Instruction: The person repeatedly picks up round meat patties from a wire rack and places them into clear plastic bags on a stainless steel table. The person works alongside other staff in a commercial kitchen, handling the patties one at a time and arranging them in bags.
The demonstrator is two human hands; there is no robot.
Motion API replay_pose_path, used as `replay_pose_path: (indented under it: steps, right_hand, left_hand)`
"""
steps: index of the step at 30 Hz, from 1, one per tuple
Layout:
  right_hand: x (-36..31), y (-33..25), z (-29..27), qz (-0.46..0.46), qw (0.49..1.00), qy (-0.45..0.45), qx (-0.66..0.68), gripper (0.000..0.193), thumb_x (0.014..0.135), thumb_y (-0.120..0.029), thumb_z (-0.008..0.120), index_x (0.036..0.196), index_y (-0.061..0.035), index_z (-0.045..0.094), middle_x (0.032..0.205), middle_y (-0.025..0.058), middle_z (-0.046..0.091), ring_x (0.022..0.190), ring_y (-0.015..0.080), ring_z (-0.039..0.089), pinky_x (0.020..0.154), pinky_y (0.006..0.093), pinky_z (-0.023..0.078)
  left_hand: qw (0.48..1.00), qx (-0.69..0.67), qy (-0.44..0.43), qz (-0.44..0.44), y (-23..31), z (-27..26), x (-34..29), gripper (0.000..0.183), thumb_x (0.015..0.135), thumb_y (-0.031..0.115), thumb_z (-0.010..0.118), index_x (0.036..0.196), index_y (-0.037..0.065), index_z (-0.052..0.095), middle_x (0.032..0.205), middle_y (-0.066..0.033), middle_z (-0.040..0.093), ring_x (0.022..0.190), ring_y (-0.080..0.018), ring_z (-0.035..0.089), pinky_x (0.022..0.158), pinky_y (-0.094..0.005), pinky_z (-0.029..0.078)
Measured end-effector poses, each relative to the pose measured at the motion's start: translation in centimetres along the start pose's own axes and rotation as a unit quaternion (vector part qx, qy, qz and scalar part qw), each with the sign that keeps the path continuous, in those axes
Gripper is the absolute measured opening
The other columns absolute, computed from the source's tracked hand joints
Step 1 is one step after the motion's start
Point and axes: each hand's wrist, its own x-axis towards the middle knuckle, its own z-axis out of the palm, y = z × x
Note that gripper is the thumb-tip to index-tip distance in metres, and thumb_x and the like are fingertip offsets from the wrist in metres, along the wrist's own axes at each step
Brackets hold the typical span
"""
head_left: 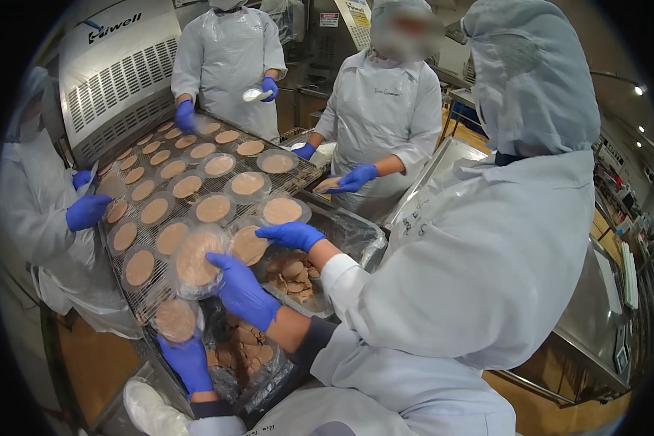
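Note:
My left hand (187, 365), in a blue glove, grips a flat, round, pinkish-brown patty (176, 320) at the near corner of a wire mesh conveyor (142, 299). My right hand (245, 292), also gloved in blue, holds a larger patty (198, 259) with a round, see-through sheet around it; the thumb lies on its edge and the other fingers are partly hidden. Below and between my hands stands a plastic-lined bin (275, 378) with several patties piled in it. On the mesh, rows of similar patties lie on round, pale sheets.
A co-worker's gloved hand (292, 235) holds a patty close to my right hand, above a second lined bin (367, 236). Other gloved workers stand at the left, the far end and the far right of the conveyor. A vented metal machine (120, 87) rises behind it.

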Motion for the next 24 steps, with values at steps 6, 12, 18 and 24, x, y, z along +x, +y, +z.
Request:
replay_pose_path:
  steps: [6, 12, 18, 24]
  right_hand:
    - [1.9, 2.3, -0.4, -0.148, 0.911, -0.067, -0.378, 0.041, 0.082, -0.016, 0.059, 0.117, 0.0025, 0.047, 0.110, 0.0080, 0.054, 0.101, 0.0126, 0.049, 0.087, 0.0273, 0.041]
    - [2.8, 4.9, 2.0, -0.167, 0.910, -0.102, -0.366, 0.048, 0.081, -0.013, 0.059, 0.122, 0.0049, 0.040, 0.115, 0.0125, 0.051, 0.106, 0.0158, 0.047, 0.092, 0.0275, 0.037]
    - [2.5, 1.1, -1.7, 0.065, 0.969, 0.080, -0.223, 0.048, 0.084, -0.037, 0.047, 0.126, -0.0146, 0.038, 0.129, 0.0056, 0.039, 0.119, 0.0239, 0.036, 0.089, 0.0409, 0.033]
    - [4.7, -0.2, 3.0, 0.013, 0.996, 0.080, -0.045, 0.054, 0.083, -0.034, 0.052, 0.126, -0.0055, 0.035, 0.130, 0.0134, 0.037, 0.118, 0.0270, 0.037, 0.099, 0.0446, 0.027]
  left_hand:
    - [0.721, -0.653, -0.119, -0.200, 8.7, 2.3, 0.6, 0.053, 0.087, 0.033, 0.048, 0.128, 0.004, 0.033, 0.129, -0.0120, 0.038, 0.117, -0.0266, 0.039, 0.094, -0.0391, 0.036]
    - [0.839, -0.518, -0.075, -0.146, 5.8, 0.8, 2.9, 0.048, 0.085, 0.020, 0.053, 0.124, -0.001, 0.036, 0.120, -0.0166, 0.045, 0.109, -0.0272, 0.047, 0.094, -0.0403, 0.038]
    - [0.904, -0.411, -0.106, -0.059, 1.1, -0.5, 2.9, 0.043, 0.090, 0.024, 0.042, 0.126, 0.000, 0.034, 0.126, -0.0161, 0.040, 0.112, -0.0276, 0.045, 0.093, -0.0415, 0.039]
    - [0.711, -0.680, -0.116, -0.135, 8.2, 0.4, 8.1, 0.049, 0.088, 0.030, 0.048, 0.126, 0.002, 0.034, 0.127, -0.0169, 0.040, 0.113, -0.0301, 0.043, 0.094, -0.0478, 0.037]
